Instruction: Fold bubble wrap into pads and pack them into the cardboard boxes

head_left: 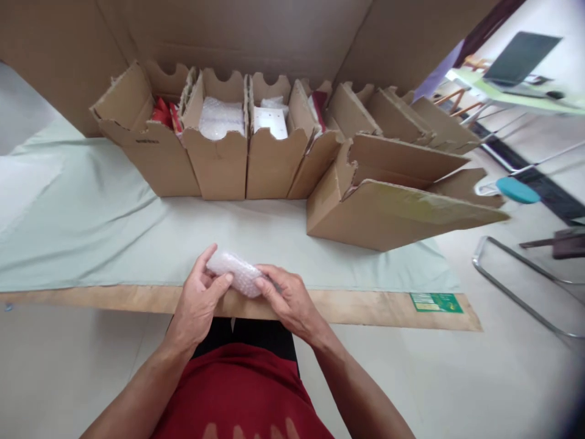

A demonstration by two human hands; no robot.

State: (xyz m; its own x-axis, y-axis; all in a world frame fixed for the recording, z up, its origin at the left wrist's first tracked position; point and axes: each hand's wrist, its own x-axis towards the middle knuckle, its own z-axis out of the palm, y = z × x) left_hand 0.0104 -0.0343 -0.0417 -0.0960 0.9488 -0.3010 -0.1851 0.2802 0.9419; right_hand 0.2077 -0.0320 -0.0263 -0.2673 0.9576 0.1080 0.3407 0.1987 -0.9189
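Observation:
A small bubble-wrapped package (238, 273) is held between both hands above the front edge of the table; what lies inside the wrap cannot be made out. My left hand (201, 292) grips its left end, thumb on top and fingers beneath. At the right end, my right hand (287, 297) pinches the wrap with thumb and fingers. Beyond the hands stands a row of cardboard bins. One holds red packets (161, 114), another a bubble-wrapped item (222, 117), and a third a white box (271, 122).
A separate cardboard bin (388, 213) stands angled in front of the row at right. Pale green cloth (137, 244) covers the table up to its bare wooden edge (356, 306). Tall cardboard panels (247, 30) rise behind. A laptop (521, 58) sits on another table at far right.

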